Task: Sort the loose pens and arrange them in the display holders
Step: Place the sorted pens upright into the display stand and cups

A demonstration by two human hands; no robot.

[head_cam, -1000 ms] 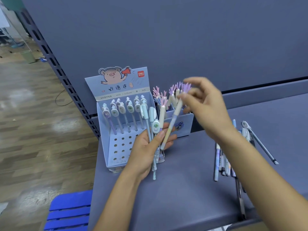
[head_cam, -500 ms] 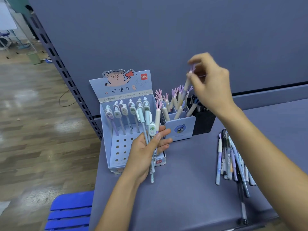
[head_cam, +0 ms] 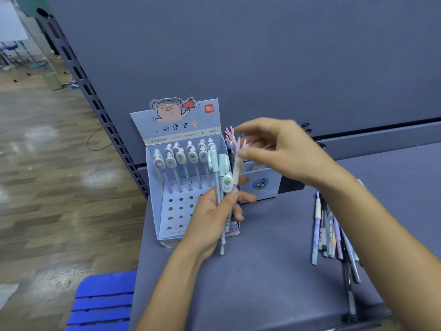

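Your left hand [head_cam: 212, 218] is curled round a bunch of pens [head_cam: 217, 185], held upright in front of the pig box [head_cam: 152, 187]; the caps stand above your fingers and the tips poke out below your palm; one of the bunch is an antler pen [head_cam: 236, 170], its pink top level with your right hand [head_cam: 286, 151]; that hand's thumb sits right at the antler top with the forefinger stretched out above it, but the hand is blurred and you cannot tell whether it pinches the pen or only hovers beside it; the pig box stands at the left edge of the table [head_cam: 262, 283], with a row of charm pens [head_cam: 181, 161] in its back holes and open holes in front of them; just right of it is a small box [head_cam: 260, 185], with more antler tops [head_cam: 229, 136] showing behind your fingers; the loose pens [head_cam: 329, 228] lie in a heap on the table under your right forearm, well apart from both boxes; a blue stool [head_cam: 102, 299] stands beside the table
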